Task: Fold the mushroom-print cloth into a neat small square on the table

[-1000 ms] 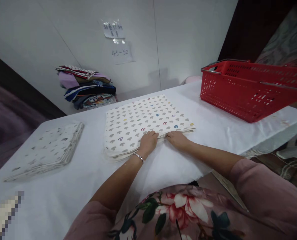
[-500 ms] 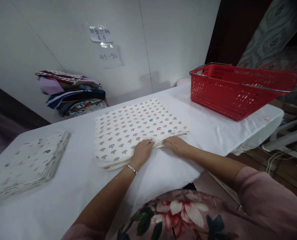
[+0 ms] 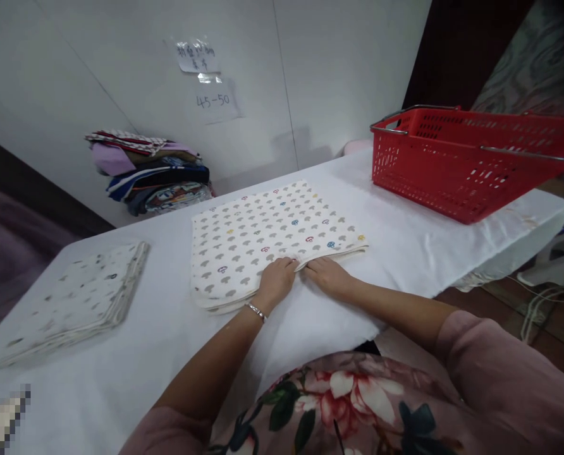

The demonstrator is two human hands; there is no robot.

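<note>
A white folded cloth (image 3: pixel 263 246) with grey mushroom-like prints and a few coloured ones lies flat in front of me. My left hand (image 3: pixel 278 280), with a silver bracelet at its wrist, grips the middle of the cloth's near edge, fingers bent over the top. Close beside it, my right hand (image 3: pixel 328 278) holds the same edge, its fingertips partly hidden by the upper layer. Between the two hands the edge is slightly raised. A second folded printed cloth (image 3: pixel 83 297) rests to the left, apart from both hands.
A white-covered table (image 3: pixel 168 354) carries both cloths. On its right end stands a red plastic basket (image 3: pixel 429 167) with metal handles. Behind the table is a stack of folded clothes (image 3: pixel 153 174) against the wall. Paper signs (image 3: pixel 214 101) hang above. Cables (image 3: pixel 533 309) lie on the floor at right.
My right hand has come closer to my left along the cloth's near edge, and the edge between them is lifted a little. The whole view has shifted slightly.
</note>
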